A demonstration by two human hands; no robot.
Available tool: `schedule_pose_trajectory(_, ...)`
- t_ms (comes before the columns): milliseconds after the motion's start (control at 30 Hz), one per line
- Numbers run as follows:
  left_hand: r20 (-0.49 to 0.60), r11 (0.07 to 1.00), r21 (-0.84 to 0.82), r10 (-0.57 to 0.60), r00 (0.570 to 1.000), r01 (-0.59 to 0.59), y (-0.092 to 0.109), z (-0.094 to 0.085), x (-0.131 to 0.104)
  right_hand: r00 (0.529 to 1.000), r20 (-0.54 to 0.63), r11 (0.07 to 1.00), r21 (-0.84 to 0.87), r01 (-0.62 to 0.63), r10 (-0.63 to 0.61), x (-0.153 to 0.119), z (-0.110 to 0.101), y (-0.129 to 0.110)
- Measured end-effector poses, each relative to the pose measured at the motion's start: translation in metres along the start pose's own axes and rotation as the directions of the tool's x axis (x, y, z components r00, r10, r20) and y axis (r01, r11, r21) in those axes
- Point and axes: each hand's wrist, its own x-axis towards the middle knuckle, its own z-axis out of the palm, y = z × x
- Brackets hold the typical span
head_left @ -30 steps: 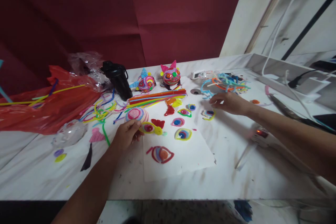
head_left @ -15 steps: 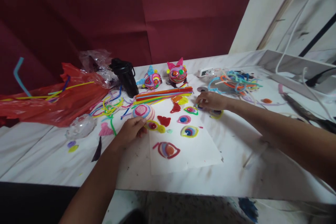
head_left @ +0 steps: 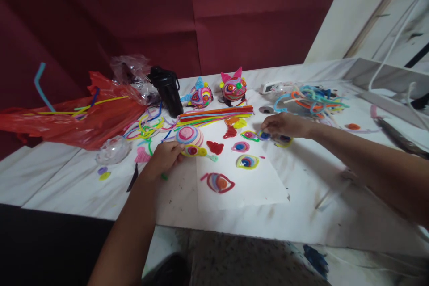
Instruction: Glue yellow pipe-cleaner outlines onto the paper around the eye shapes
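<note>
My left hand (head_left: 167, 157) pinches the left end of a yellow-rimmed pipe-cleaner eye (head_left: 192, 151) with a red centre. Right behind it sits a pink, white and blue striped ball (head_left: 188, 135). Across the paper, my right hand (head_left: 284, 126) has its fingertips closed at a small blue-purple pipe-cleaner piece (head_left: 264, 136), partly hidden by them. Beside that piece lies a green-rimmed eye (head_left: 250, 136). A pink-rimmed eye (head_left: 240, 146), a yellow-rimmed blue eye (head_left: 247, 161), a large dark-red eye (head_left: 220, 183) and a red piece (head_left: 215, 147) rest on white paper (head_left: 241, 199).
Behind lie a bundle of pipe cleaners (head_left: 217, 114), two decorated animal heads (head_left: 233, 87) (head_left: 201, 94) and a black bottle (head_left: 166, 91). A red plastic bag (head_left: 77, 127) covers the left. Tangled pipe cleaners (head_left: 315, 100) and scissors (head_left: 400, 138) are at right.
The whole view has shifted, so the table sits further right and higher. The yellow-rimmed eye in my left hand has moved slightly left from the red piece. More of the blue-purple piece shows.
</note>
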Motion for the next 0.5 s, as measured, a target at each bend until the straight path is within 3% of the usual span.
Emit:
schedule_pose_trajectory(300,-0.001,0.984,0.18,-0.01,1.0,0.01,0.001,-0.006,-0.006,0.963,-0.258,0.983,-0.181,0.029,-0.076,-0.034,-0.022,-0.011)
schedule_pose_trajectory(400,-0.111,0.976,0.217,0.015,0.994,0.009,0.002,-0.006,-0.006,0.924,-0.347,0.961,-0.269,0.068,-0.163,-0.059,-0.031,-0.022)
schedule_pose_trajectory(500,-0.288,0.975,0.221,0.061,0.956,0.004,0.004,-0.006,-0.007,0.853,-0.432,0.915,-0.386,0.119,-0.293,-0.096,-0.036,-0.034)
